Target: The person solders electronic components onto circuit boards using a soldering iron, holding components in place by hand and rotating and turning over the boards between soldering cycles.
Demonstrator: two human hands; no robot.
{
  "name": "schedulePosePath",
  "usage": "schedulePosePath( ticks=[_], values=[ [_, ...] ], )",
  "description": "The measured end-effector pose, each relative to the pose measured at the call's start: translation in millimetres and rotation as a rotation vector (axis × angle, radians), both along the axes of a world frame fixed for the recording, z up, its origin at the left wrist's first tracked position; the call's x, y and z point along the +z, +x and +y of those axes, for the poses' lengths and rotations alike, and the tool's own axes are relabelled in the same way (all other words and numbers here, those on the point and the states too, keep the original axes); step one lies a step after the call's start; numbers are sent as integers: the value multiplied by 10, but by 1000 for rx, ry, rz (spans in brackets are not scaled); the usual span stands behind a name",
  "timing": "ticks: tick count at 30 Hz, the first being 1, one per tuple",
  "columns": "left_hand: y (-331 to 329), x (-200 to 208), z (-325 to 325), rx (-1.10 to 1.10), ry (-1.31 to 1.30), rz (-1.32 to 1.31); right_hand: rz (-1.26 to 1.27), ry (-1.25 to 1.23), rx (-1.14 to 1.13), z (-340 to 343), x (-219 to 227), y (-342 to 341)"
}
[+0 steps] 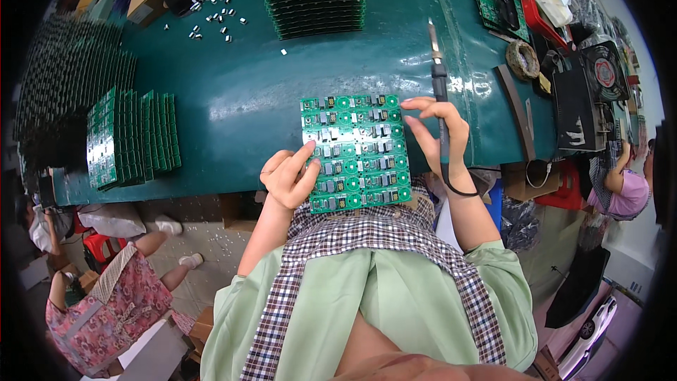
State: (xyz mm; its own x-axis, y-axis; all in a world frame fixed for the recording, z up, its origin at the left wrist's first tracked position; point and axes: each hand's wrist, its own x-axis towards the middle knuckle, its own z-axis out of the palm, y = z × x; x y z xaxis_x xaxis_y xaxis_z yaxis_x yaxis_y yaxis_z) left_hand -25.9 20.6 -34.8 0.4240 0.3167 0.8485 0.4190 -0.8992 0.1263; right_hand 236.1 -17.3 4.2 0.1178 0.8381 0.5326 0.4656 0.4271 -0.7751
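Handling by the edges

At the near edge of the glossy green tabletop [233, 85] sits a thin, near-square green circuit-board panel [357, 162], probably light, stiff and fragile, best taken by its rims. Left hand [286, 178]: fingertips at its left edge; pinch uncertain. Right hand [455, 128]: holding a slim, black-handled soldering iron [438, 79], thumb and forefinger parted near the panel

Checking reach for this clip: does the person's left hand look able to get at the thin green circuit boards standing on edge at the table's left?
Probably yes: only smooth green tabletop shows between the left hand and the standing boards, though that hand touches a rectangular green circuit board.
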Motion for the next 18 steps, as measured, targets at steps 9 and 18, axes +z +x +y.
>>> schedulePosePath(
  ticks=[9,18],
  values=[
    [4,-61,31,-47,42,-32,-13,-111,48,98,-21,10],
    [1,-67,9,-52,42,-39,-118,-30,79,161,61,-18]
  ],
)
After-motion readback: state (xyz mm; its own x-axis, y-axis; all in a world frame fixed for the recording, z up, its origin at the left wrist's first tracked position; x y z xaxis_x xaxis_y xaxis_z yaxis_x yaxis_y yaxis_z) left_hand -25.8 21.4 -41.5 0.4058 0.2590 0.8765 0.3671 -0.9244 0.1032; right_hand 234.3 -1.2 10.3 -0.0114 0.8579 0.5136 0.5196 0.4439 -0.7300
